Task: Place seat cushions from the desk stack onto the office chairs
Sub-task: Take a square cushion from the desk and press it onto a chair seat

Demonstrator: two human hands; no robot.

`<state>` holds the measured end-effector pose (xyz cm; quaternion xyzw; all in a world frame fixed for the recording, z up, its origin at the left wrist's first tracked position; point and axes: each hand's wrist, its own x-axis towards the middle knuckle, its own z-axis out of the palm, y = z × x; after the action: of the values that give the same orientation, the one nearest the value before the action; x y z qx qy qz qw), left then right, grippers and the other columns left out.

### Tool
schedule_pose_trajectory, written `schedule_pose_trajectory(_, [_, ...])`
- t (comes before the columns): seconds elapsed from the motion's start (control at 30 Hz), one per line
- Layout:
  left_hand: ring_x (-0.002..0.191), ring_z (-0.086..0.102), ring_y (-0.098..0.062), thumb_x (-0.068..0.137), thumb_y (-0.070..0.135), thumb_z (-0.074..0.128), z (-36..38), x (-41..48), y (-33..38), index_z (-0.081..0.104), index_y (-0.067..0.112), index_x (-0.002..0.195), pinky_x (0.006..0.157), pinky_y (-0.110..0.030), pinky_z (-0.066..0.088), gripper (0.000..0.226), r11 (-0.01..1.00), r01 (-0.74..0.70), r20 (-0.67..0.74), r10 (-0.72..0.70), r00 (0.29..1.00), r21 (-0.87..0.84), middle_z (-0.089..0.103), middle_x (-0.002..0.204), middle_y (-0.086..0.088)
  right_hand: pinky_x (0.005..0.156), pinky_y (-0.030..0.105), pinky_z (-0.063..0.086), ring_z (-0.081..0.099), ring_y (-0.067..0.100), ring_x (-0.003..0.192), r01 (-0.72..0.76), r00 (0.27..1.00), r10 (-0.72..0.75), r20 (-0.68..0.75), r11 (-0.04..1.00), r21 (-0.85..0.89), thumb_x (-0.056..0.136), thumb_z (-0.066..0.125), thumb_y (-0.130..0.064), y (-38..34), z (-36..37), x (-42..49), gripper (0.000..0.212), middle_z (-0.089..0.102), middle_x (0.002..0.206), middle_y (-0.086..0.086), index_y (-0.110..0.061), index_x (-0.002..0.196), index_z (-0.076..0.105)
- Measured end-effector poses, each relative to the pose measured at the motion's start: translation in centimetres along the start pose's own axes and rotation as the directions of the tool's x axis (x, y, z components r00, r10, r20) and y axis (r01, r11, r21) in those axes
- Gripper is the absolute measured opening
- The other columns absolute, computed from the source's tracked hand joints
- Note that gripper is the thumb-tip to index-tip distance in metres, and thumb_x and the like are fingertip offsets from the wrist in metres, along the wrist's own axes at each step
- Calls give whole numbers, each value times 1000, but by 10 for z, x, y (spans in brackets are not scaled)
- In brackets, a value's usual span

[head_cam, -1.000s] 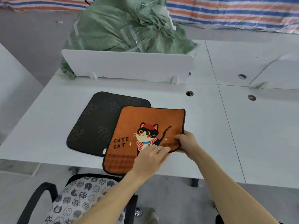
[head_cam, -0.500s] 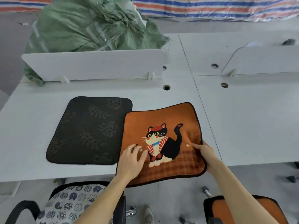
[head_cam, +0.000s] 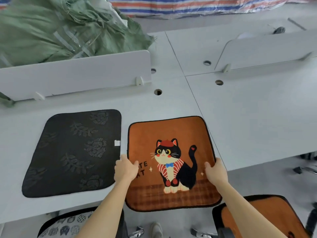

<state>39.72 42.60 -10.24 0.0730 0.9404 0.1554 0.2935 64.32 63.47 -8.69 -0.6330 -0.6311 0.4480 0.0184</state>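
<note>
My left hand and right hand grip the cat cushion by its side edges, fingers curled round them, lower centre, overhanging the worktop (best lifted evenly, so it doesn't fold)

On my feed, a bulging green woven sack fills the far left corner of the desk, crumpled at its top. In front of it a white divider panel stands upright across the surface, held by small white clips. A second divider panel stands toward the far right edge. I count four round cable holes between the two panels, near the seams in the surface. Beyond the far edge hangs a tarpaulin striped red, white and blue. Below the near edge I see a pale shoe on the grey floor.
</note>
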Motion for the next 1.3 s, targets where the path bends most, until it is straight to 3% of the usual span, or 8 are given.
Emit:
schedule_pose_trajectory(0.23, [79, 61, -18, 103, 43, 34, -9, -6, 7, 58, 23, 120, 72, -34, 52, 36, 991, -137, 101, 136, 985, 2, 65, 96, -1, 57, 29, 44, 58, 18, 75, -94, 995, 98, 33, 991, -97, 93, 41, -9, 10, -10, -23, 38, 62, 101, 5, -11, 130, 51])
schedule_pose_trajectory(0.4, [111, 60, -27, 107, 37, 30, -20, -52, 41, 48, 19, 139, 95, -40, 48, 41, 926, -203, 30, 224, 974, -317, 62, 128, -7, 55, 28, 45, 61, 20, 79, -70, 997, 71, -10, 992, 107, 91, 35, -2, 6, -37, -64, 40, 63, 99, 4, -15, 124, 52])
schedule_pose_trajectory(0.63, [122, 55, -29, 108, 37, 28, -34, -125, 107, 44, 17, 143, 104, -43, 43, 43, 814, -374, -42, 398, 916, -445, 56, 137, -7, 52, 30, 41, 58, 23, 69, 94, 948, 11, -319, 945, 312, 92, 36, 3, 20, -129, -132, 25, 64, 91, 11, -14, 102, 52])
schedule_pose_trajectory(0.8, [123, 54, -29, 107, 38, 29, -35, -204, 174, 42, 18, 144, 107, -43, 41, 44, 674, -553, -88, 593, 800, -490, 55, 139, -6, 51, 30, 42, 55, 20, 66, 225, 842, 19, -539, 896, 383, 94, 38, 0, 58, -217, -191, 33, 65, 91, 4, -25, 112, 51])
schedule_pose_trajectory(1.0, [109, 54, -19, 108, 37, 29, 2, -352, 238, 44, 19, 141, 94, -31, 40, 41, 463, -699, -105, 789, 605, -545, 54, 123, 6, 66, 34, 43, 58, 17, 88, 356, 660, 113, -743, 823, 442, 98, 39, -9, 138, -318, -278, 19, 61, 98, -4, -23, 106, 50])
schedule_pose_trajectory(1.07, [100, 51, -14, 108, 37, 28, 27, -404, 244, 46, 19, 138, 90, -29, 39, 39, 428, -727, -95, 826, 556, -537, 52, 116, 8, 69, 37, 43, 57, 16, 85, 358, 590, 164, -790, 824, 438, 102, 43, -23, 175, -344, -310, 4, 60, 96, -4, -22, 100, 47])
schedule_pose_trajectory(1.2, [94, 54, -19, 108, 37, 28, 87, -492, 237, 51, 17, 124, 86, -32, 43, 35, 421, -755, -63, 853, 518, -503, 57, 107, 5, 77, 40, 45, 57, 22, 81, 272, 482, 227, -846, 879, 391, 102, 39, -49, 258, -392, -359, 31, 60, 92, -4, -20, 110, 45])
schedule_pose_trajectory(1.3, [79, 56, -13, 107, 34, 34, 128, -565, 233, 51, 17, 113, 65, -25, 40, 25, 422, -753, -24, 865, 501, -504, 56, 87, 8, 77, 40, 45, 58, 31, 86, 210, 410, 272, -871, 901, 381, 104, 33, -47, 331, -427, -392, 35, 60, 92, 2, -18, 119, 45])
